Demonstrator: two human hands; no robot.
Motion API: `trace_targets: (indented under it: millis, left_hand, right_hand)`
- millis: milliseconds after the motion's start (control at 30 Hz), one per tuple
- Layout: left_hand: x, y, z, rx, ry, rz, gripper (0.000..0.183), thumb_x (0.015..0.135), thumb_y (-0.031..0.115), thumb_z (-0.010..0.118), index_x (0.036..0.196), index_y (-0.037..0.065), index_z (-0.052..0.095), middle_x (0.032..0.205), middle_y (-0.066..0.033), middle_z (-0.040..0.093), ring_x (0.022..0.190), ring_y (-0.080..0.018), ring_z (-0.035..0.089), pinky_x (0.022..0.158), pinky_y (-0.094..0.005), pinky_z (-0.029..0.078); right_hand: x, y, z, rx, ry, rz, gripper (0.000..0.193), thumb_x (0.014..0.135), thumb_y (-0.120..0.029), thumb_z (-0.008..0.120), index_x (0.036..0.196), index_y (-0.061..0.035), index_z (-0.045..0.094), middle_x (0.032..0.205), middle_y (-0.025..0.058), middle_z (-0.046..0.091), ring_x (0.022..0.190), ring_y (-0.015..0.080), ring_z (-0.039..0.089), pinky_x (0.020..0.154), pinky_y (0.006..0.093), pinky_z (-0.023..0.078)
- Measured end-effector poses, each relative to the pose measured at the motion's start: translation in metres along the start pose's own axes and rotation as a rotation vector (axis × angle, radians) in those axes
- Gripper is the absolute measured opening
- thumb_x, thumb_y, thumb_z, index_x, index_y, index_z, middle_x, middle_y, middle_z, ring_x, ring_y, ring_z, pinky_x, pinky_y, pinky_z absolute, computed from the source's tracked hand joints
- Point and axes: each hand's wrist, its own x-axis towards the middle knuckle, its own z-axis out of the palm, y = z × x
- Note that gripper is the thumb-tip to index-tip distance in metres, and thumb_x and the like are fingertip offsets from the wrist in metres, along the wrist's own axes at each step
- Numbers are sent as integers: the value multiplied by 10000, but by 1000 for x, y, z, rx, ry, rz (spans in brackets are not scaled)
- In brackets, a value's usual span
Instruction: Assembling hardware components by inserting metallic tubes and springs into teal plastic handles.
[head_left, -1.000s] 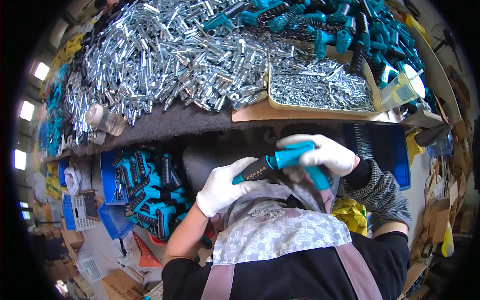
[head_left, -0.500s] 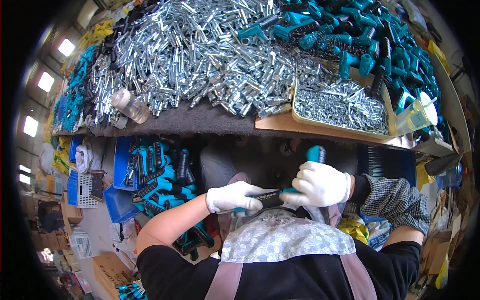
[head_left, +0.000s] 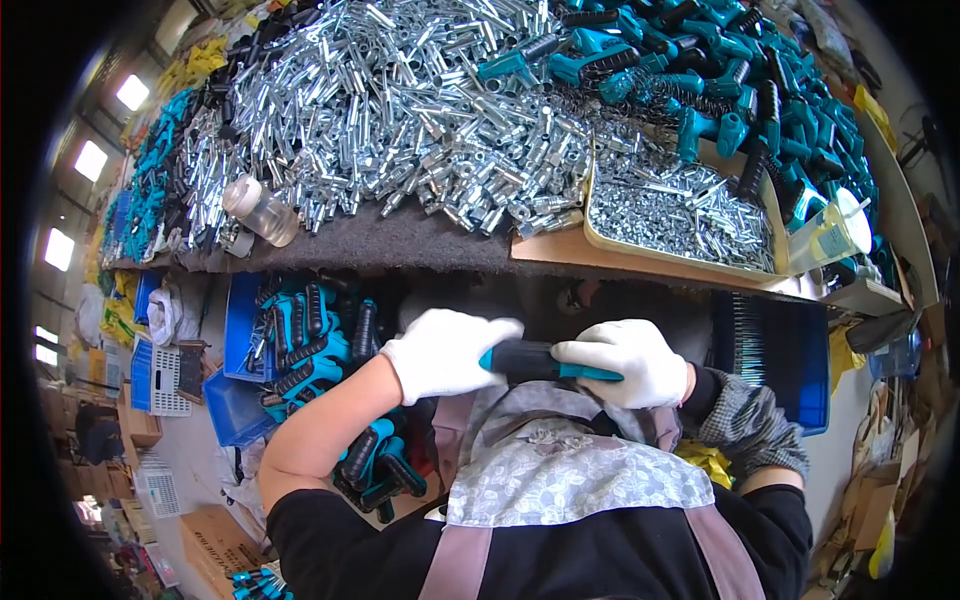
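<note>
Head view: compared with half a second ago, your left hand (head_left: 445, 355) is sitting higher, nearly level with your right hand (head_left: 628, 362). Both gloved hands are gripping the teal-and-black handle (head_left: 525, 360), which is lying crosswise between them, near the desk (head_left: 400, 243); your fingers are partly hiding its ends. Metal fittings (head_left: 390, 120) are covering much of the desk; similar handles (head_left: 318, 345) are piling up at your left, near a blue bin (head_left: 235, 412).
</note>
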Motion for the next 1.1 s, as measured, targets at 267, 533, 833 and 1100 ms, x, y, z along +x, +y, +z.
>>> trace_targets:
  millis: [267,533,833,1100]
  left_hand:
    - [-9,-4,69,-398,86,-325,276,806,282,717,1012,113,649,840,-149,681,772,-351,691,687,-435,560]
    - [-7,-3,117,-504,401,-413,283,765,251,803,945,70,680,822,-192,690,765,-397,683,662,-433,558]
    - [-20,2,128,-582,487,-352,190,775,166,782,921,84,692,797,-163,684,728,-357,685,649,-404,544]
    - [-11,-5,113,-519,438,-226,281,748,141,804,978,32,686,858,-181,689,764,-353,690,703,-398,557]
  right_hand:
    - [-1,-14,5,766,456,36,640,975,-456,537,1370,48,533,1452,225,492,1354,294,477,1130,392,345]
    - [12,-19,21,332,536,-212,215,852,-62,609,1045,-2,683,1169,184,681,1210,364,603,1096,458,419]
    - [24,-32,7,166,302,-390,260,875,-137,648,1104,-19,682,1258,189,632,1265,405,548,1127,525,359]
    - [30,-30,6,43,251,-385,284,883,-237,602,1002,3,697,1156,224,671,1251,462,545,1144,537,335]
